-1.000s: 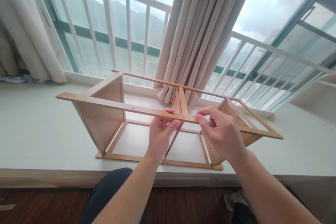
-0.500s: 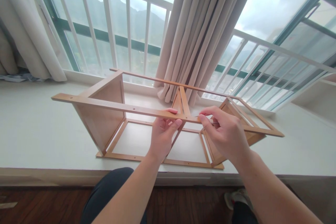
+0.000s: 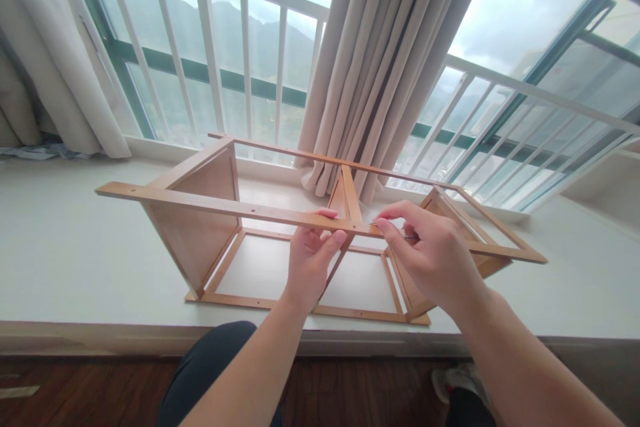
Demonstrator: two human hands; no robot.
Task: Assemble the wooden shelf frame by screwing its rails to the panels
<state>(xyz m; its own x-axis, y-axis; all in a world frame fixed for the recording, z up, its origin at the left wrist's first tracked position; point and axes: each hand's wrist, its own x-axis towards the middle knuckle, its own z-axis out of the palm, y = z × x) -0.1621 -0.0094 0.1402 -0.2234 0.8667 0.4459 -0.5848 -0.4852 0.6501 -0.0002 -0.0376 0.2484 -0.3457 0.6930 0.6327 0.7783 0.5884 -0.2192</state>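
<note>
A wooden shelf frame (image 3: 195, 199) lies on its side across the white window ledge, with panels set between its long rails. My left hand (image 3: 315, 260) is closed around the near upper rail, thumb in front, just left of the middle cross-piece (image 3: 351, 197). To the right of that joint, my right hand (image 3: 425, 247) pinches a thin metal rod (image 3: 411, 237), its tip showing by the fingertips close to the rail. Most of the rod is hidden by the fingers, so its exact kind does not show. Small holes dot the rail.
Behind the frame hangs a beige curtain (image 3: 370, 67), with a white railing (image 3: 245, 47) and windows at the back. The white ledge (image 3: 65, 247) ends at a front edge above the dark wooden floor (image 3: 360, 387). My knee (image 3: 210, 360) is close to that edge.
Both hands keep almost the same places and grips. The view has shifted very slightly; the right fingers show only a slight change at the rail.
</note>
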